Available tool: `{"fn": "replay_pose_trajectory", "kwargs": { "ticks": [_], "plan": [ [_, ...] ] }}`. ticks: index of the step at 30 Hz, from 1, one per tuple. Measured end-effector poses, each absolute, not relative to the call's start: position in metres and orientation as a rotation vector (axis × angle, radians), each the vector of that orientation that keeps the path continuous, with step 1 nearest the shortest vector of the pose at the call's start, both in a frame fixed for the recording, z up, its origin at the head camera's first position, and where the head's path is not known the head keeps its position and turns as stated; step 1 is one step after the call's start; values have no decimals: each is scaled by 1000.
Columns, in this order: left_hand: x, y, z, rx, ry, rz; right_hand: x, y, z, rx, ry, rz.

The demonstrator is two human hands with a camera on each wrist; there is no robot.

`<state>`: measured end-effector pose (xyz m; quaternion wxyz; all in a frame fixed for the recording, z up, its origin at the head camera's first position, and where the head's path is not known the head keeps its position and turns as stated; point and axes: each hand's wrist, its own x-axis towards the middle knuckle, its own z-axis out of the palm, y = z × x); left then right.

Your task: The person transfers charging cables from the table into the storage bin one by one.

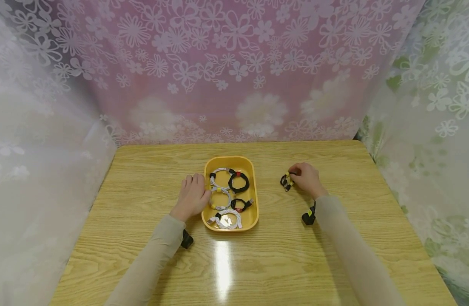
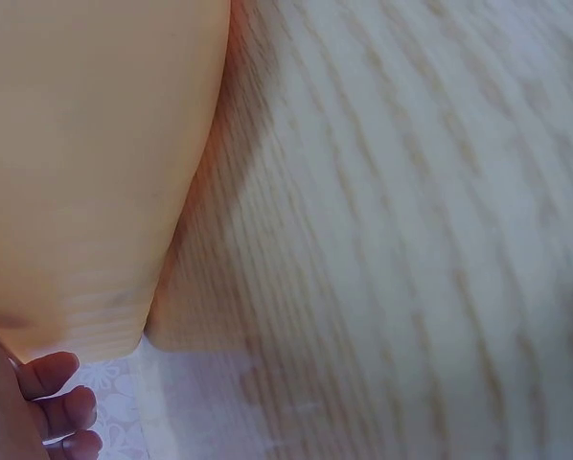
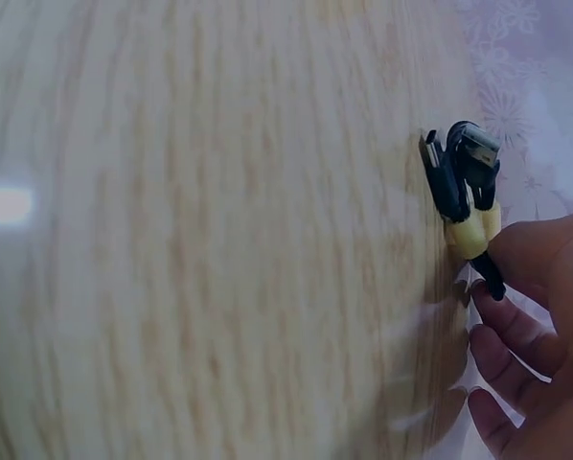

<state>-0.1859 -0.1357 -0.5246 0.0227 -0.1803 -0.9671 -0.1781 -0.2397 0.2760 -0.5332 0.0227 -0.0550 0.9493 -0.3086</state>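
A yellow plastic tray [image 1: 256, 221] stands mid-table with several coiled, strapped cables in it: white coils [image 1: 238, 219], a larger black coil [image 1: 230, 182] and a small black coil [image 1: 234, 207]. My left hand [image 1: 191, 196] grips the tray's left rim, thumb at the edge and fingers along the outside. In the left wrist view the tray wall [image 2: 85, 172] hides most of that hand. Right of the tray, my right hand [image 1: 307, 178] pinches a small black USB cable [image 3: 447, 182] bundled with a yellow strap [image 3: 470, 235], at table level.
The wood-grain table [image 1: 142, 178] carries the tray. A pink flowered curtain [image 1: 234, 106] hangs behind its far edge, and pale flowered sheets hang at both sides. Small black wrist cameras [image 1: 308, 217] sit under each wrist.
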Motion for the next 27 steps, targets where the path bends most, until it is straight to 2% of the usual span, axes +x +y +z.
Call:
{"fn": "replay_pose_trajectory", "kwargs": {
  "ticks": [27],
  "plan": [
    [-186,-137,-525,-560,-2973,-576,-226,268,-524,-65,2807,-1132]
  ]
}}
